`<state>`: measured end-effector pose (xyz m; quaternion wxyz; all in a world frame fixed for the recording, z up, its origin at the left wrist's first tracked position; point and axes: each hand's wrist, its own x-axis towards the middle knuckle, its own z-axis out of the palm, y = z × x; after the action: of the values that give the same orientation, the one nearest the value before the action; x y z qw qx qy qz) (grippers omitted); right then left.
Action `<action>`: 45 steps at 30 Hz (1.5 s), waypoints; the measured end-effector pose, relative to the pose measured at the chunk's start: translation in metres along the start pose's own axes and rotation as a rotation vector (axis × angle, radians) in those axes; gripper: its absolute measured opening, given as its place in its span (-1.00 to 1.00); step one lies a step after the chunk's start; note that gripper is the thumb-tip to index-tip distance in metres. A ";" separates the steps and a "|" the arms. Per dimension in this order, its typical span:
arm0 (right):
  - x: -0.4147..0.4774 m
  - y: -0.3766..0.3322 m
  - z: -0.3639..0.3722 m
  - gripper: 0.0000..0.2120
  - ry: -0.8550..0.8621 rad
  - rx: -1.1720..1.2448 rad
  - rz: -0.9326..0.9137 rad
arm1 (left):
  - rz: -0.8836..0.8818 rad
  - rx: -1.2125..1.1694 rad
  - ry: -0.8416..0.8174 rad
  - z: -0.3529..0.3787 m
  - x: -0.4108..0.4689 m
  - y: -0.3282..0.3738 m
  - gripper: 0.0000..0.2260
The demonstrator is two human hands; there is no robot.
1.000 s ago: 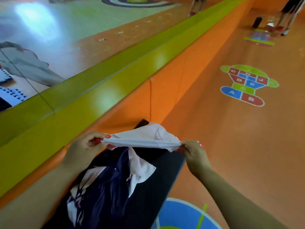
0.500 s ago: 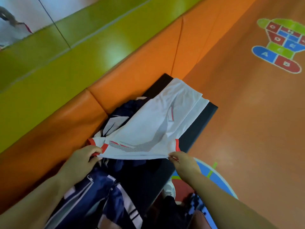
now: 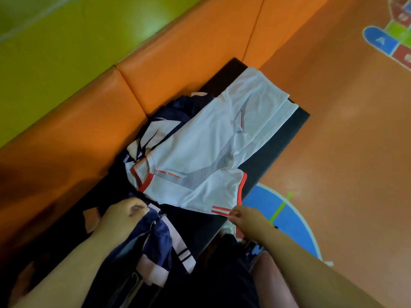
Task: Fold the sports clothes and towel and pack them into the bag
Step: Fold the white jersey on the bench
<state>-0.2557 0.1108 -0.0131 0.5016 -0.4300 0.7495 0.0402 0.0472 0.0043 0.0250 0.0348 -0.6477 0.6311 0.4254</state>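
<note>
Head view: right hand [image 3: 241, 215] grip is pinching the white shirt [image 3: 209, 152] hem on the tabletop [image 3: 295, 121], left hand [image 3: 124, 213] grip is lying curled together against navy clothing [image 3: 153, 238].

You stood in an indoor children's play or sports room: an orange vinyl floor [image 3: 344, 152] bore a painted hopscotch grid [image 3: 391, 38] and a blue circle marking [image 3: 282, 216], beside orange-and-green padded wall cushioning [image 3: 106, 90].

A black counter [image 3: 287, 138] stands against the orange padded wall. A white shirt [image 3: 209, 156] lies spread over its far end, overlapping navy-and-white clothes [image 3: 162, 127] bunched along the wall-side edge.
</note>
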 end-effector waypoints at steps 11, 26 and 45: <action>0.068 0.047 -0.020 -0.84 0.059 -0.066 0.052 | -0.060 -0.207 -0.147 0.107 0.015 -0.001 -0.86; 0.173 0.046 -0.034 -0.55 0.293 0.031 -0.148 | 0.504 0.306 0.110 0.228 0.082 0.019 -0.43; 0.148 0.053 -0.061 -0.66 -0.023 -0.029 -0.388 | 0.433 -0.003 0.104 0.232 0.084 0.014 -0.74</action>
<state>-0.3544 0.0244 -0.1191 0.5024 -0.5732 0.6461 -0.0412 -0.0959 0.0699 -0.1655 -0.0907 -0.5183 0.7558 0.3897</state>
